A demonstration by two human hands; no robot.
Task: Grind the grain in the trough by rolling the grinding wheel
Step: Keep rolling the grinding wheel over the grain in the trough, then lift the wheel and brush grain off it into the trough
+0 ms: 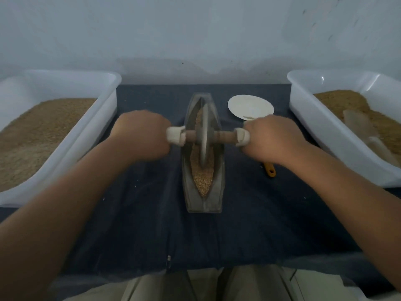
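Trousers [195, 285], khaki, fill the bottom edge, w/ a dark cloth [152, 224] over the counter just past them. Both forearms reach fwd over the cloth, one either side of the centre.

Trough [204, 206], grey and boat-shaped, lies lengthwise in the middle of the cloth, near end toward the person. Grain [202, 179] sits tan in its pointed channel, visible both in front of and behind the wheel. Grinding wheel [204, 135], a thin grey disc, stands upright on edge in the channel at approx mid-length, rim down in the grain. Wooden axle [223, 136] runs through its hub, crosswise to the trough.

Left hand [142, 133] is clenched round the axle's left end, knuckles up. Right hand [272, 140] grasps the right end the same way. Pale wrap shows at the inner edge of each fist; can't tell if it's on the axle or the thumbs. Both hands are a bit motion-blurred.

Orange tool handle [270, 170] pokes out from under the right wrist, on the cloth; rest hidden. White plate [249, 105] sits right of the trough's far half, partly behind the right hand.

Left tub [71, 83], white plastic, holds pale brown meal [43, 131]. Right tub [325, 127], same kind, holds a browner heap [340, 101] w/ a translucent scoop [360, 127] lying in it. Tubs flank the cloth, well apart from the trough.

Wall [195, 29], pale grey-blue, closes the back.
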